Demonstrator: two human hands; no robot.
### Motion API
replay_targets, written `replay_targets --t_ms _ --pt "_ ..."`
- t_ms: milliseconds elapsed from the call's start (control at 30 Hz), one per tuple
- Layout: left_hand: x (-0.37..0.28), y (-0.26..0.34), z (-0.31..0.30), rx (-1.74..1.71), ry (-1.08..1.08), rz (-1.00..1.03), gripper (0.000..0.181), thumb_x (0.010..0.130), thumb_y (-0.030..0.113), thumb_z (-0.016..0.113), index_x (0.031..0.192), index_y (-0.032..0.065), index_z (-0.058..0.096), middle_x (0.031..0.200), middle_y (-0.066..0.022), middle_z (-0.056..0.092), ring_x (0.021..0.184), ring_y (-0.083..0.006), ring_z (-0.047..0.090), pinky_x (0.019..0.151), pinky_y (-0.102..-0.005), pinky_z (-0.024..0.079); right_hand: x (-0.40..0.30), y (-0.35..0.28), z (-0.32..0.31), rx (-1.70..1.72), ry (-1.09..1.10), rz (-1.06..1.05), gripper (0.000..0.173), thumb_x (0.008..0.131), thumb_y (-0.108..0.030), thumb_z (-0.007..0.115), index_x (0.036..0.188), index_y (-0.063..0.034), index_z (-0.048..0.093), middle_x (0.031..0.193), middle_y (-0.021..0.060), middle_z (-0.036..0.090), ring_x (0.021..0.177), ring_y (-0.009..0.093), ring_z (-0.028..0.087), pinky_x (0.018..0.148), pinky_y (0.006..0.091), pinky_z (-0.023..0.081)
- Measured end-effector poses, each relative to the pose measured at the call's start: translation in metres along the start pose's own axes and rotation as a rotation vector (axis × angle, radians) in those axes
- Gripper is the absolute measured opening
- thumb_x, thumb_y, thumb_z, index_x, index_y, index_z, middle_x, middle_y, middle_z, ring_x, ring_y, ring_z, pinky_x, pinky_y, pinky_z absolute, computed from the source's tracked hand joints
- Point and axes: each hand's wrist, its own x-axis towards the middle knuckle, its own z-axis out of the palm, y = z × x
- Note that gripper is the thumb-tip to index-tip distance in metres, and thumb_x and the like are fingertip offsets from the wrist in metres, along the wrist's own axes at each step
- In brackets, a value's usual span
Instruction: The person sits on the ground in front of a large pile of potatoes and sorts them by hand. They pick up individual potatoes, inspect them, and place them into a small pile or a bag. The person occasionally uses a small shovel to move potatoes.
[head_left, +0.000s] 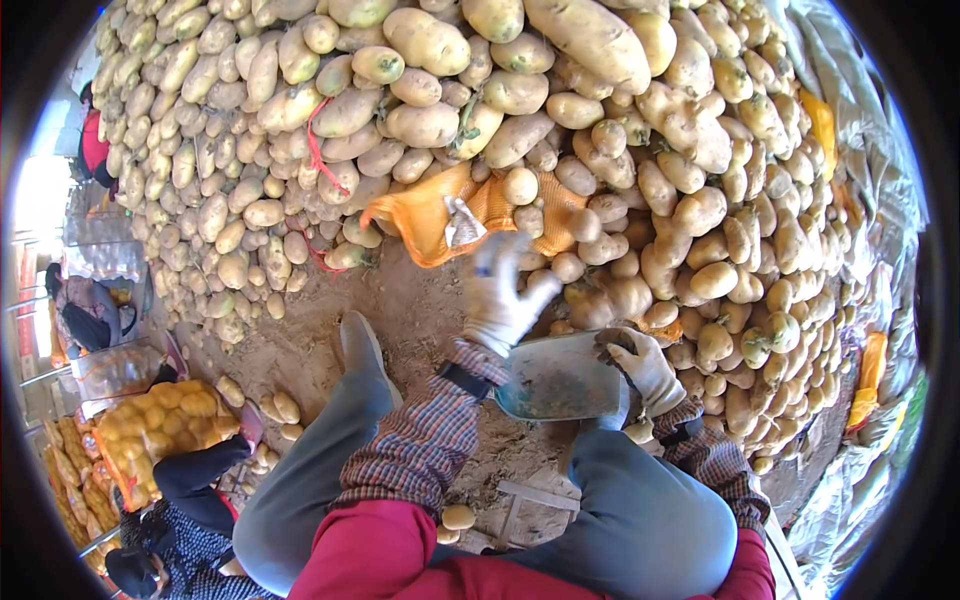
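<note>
My left hand (501, 296), in a white work glove and blurred, hangs above the dirt with its fingers apart and nothing in them. Beyond its fingertips an orange mesh sack (431, 217) lies partly under potatoes, with a crumpled white tag (463, 223) on it. My right hand (646, 369), gloved with dark stained fingertips, grips the right rim of a shallow bluish scoop-like pan (562, 379). The pan is held between my knees, its inner face dusty and without potatoes. A large heap of potatoes (420, 124) rises in front of both hands.
Red twine (319, 146) trails over the heap. Plastic sheeting (855, 187) borders the right side. At lower left, a person (187, 525) sits beside a filled mesh sack of potatoes (161, 420); another person (90, 311) is farther back. Loose potatoes (285, 407) lie near my left leg.
</note>
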Motion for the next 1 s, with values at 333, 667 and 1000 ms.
replay_targets --t_ms 333,667,1000 --pt "0.09 -0.095 -0.03 0.39 -0.205 -0.589 0.101 0.078 0.045 0.079 0.152 0.0074 0.022 0.142 -0.0291 0.045 0.127 -0.0417 0.053 0.103 -0.0485 0.047 -0.008 0.012 0.01 0.177 -0.029 0.043 0.028 0.098 -0.012 0.058 0.119 0.0032 0.066 0.101 0.011 0.073 0.083 0.015 0.069 0.076 0.0279 0.057" --pt "0.022 0.005 -0.03 -0.469 -0.798 -0.657 0.038 0.103 0.035 0.056 0.111 0.0002 0.069 0.096 -0.016 0.073 0.084 -0.0257 0.07 0.076 -0.0371 0.055 0.008 -0.017 0.006 0.395 -0.132 0.133 0.047 0.099 -0.037 0.062 0.126 0.001 0.063 0.104 0.0097 0.072 0.093 0.017 0.068 0.078 0.0313 0.058" --pt "-0.055 0.157 -0.06 -0.504 -0.685 -0.364 0.028 0.099 0.019 0.063 0.119 -0.0015 0.065 0.105 -0.0164 0.07 0.098 -0.0223 0.067 0.087 -0.0358 0.052 0.014 -0.07 -0.001 0.937 -0.103 0.06 0.014 0.098 -0.013 0.065 0.102 -0.0004 0.069 0.084 0.0044 0.071 0.075 0.013 0.069 0.068 0.0287 0.056"
